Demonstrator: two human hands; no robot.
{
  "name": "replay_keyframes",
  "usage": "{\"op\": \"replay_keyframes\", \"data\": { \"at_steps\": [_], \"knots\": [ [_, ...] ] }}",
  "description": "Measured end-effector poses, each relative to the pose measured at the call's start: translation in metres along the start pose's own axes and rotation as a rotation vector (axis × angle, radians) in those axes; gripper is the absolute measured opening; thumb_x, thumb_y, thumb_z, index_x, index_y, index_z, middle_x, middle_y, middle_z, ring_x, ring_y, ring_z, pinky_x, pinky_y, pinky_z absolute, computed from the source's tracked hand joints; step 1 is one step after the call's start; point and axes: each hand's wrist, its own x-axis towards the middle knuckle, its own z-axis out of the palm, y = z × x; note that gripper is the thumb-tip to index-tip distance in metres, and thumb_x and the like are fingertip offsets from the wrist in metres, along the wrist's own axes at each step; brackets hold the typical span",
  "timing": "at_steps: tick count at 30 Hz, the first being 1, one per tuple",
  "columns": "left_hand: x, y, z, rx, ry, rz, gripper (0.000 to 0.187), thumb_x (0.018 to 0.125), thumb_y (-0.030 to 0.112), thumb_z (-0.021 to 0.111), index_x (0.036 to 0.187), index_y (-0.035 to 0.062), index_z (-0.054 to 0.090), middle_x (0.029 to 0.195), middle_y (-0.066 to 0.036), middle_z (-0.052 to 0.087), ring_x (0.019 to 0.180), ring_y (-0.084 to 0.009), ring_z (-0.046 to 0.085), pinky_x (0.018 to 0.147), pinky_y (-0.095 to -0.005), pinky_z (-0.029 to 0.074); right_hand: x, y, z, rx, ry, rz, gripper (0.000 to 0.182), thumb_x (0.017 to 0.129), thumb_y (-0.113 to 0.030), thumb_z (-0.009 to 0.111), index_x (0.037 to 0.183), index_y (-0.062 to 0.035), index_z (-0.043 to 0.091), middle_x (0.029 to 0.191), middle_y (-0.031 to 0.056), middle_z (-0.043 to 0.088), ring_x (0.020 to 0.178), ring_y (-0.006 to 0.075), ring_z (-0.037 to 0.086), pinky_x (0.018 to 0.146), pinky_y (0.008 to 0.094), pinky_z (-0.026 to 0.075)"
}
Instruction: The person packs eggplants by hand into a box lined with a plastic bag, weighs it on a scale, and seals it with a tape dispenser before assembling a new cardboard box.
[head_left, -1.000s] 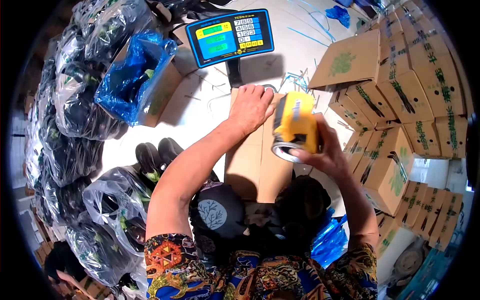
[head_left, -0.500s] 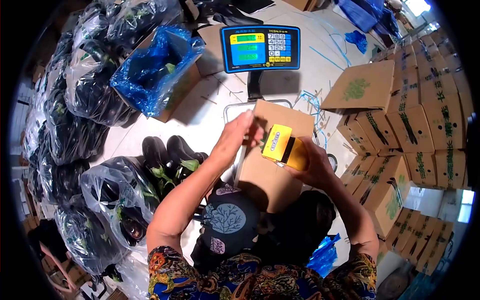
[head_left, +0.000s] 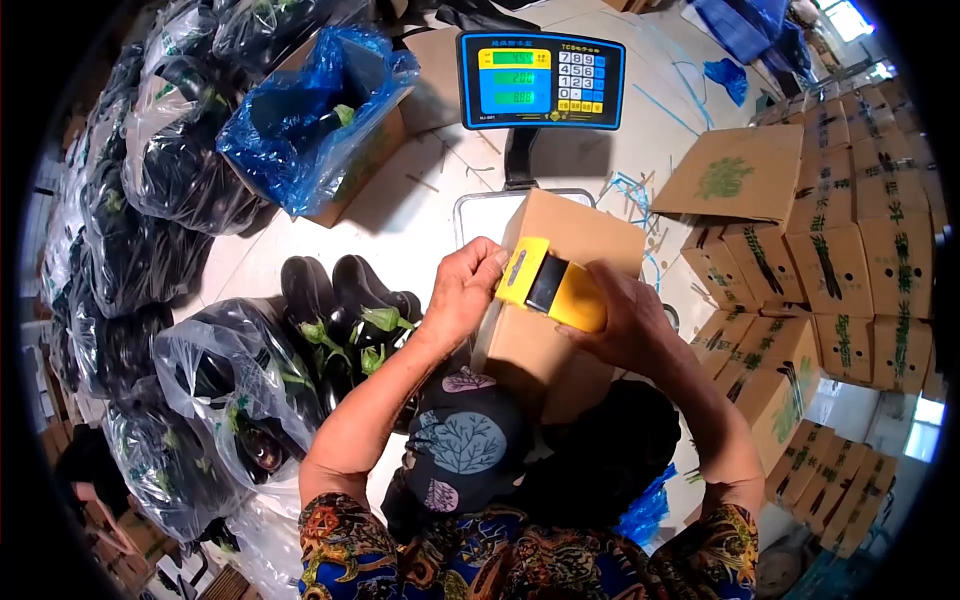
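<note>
A yellow and black hand-held device (head_left: 555, 290), which looks like a tape dispenser, lies over the top of a closed cardboard box (head_left: 585, 228). My right hand (head_left: 630, 318) is wrapped round its right end. At the box's left edge, the fingers of my left hand (head_left: 465, 285) are pinched together by the device's left end; what they hold, if anything, is too small to name. The box rests on a scale platform (head_left: 475, 212), beneath a scale display (head_left: 542, 80) with lit green digits.
Bagged eggplants (head_left: 185, 150) are heaped at the left, with loose eggplants (head_left: 350, 300) nearer the box. An open carton lined with blue plastic (head_left: 300, 120) stands upper left. Stacked cartons (head_left: 830, 240) fill the right. A dark patterned cap (head_left: 465, 435) shows low in the centre.
The device has turned and shifted left to the box's left edge. My left hand has come down beside it, its fingers now closer together. The view has shifted slightly.
</note>
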Motion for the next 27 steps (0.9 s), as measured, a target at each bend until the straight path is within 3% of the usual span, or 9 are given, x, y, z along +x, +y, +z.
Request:
{"op": "replay_keyframes", "data": {
  "at_steps": [3, 11, 12, 15, 27],
  "knots": [
    [0.002, -0.007, -0.006, -0.163, -0.063, -0.054, 0.027, 0.102, 0.026, 0.053, 0.084, 0.0067, 0.059, 0.071, 0.007, 0.052, 0.065, -0.0021, 0.042, 0.06, -0.0195, 0.036, 0.005, -0.003, -0.002, 0.011, -0.043, 0.013, 0.06, 0.073, -0.026, 0.081, 0.117, -0.0027, 0.047, 0.095, 0.0233, 0.065, 0.088, 0.0433, 0.064, 0.074, 0.0478, 0.054],
    [0.005, -0.027, 0.0, 0.018, 0.06, 0.071, 0.027, 0.103, 0.022, 0.052, 0.082, 0.0048, 0.056, 0.07, 0.008, 0.046, 0.067, -0.0029, 0.038, 0.062, -0.0202, 0.035, 0.016, -0.015, -0.007, -0.027, -0.096, 0.034, 0.052, 0.074, -0.024, 0.078, 0.112, -0.0019, 0.049, 0.092, 0.0199, 0.065, 0.086, 0.041, 0.065, 0.07, 0.0478, 0.053],
    [0.006, -0.028, -0.002, 0.085, 0.075, 0.086, 0.027, 0.101, 0.019, 0.052, 0.08, 0.0023, 0.051, 0.065, 0.002, 0.044, 0.065, -0.007, 0.04, 0.06, -0.0252, 0.039, 0.017, -0.016, -0.006, -0.027, -0.1, 0.036, 0.051, 0.074, -0.024, 0.078, 0.111, -0.002, 0.05, 0.091, 0.0196, 0.064, 0.086, 0.0407, 0.065, 0.07, 0.0477, 0.053],
    [0.007, -0.036, -0.004, 0.091, 0.063, 0.136, 0.029, 0.104, 0.024, 0.05, 0.083, 0.0047, 0.054, 0.071, 0.007, 0.044, 0.069, -0.0041, 0.039, 0.063, -0.0205, 0.036, 0.019, -0.017, -0.006, -0.044, -0.123, 0.047, 0.049, 0.074, -0.024, 0.079, 0.108, -0.0022, 0.05, 0.09, 0.0189, 0.064, 0.085, 0.0404, 0.064, 0.07, 0.0473, 0.052],
    [0.002, -0.032, 0.007, -0.131, 0.006, 0.026, 0.022, 0.103, 0.022, 0.052, 0.09, 0.0054, 0.054, 0.078, 0.008, 0.049, 0.071, -0.002, 0.043, 0.065, -0.0184, 0.038, 0.013, -0.013, -0.004, -0.041, -0.098, 0.081, 0.053, 0.074, -0.024, 0.079, 0.111, -0.0024, 0.049, 0.095, 0.0187, 0.063, 0.087, 0.0401, 0.064, 0.072, 0.0471, 0.051]
  ]
}}
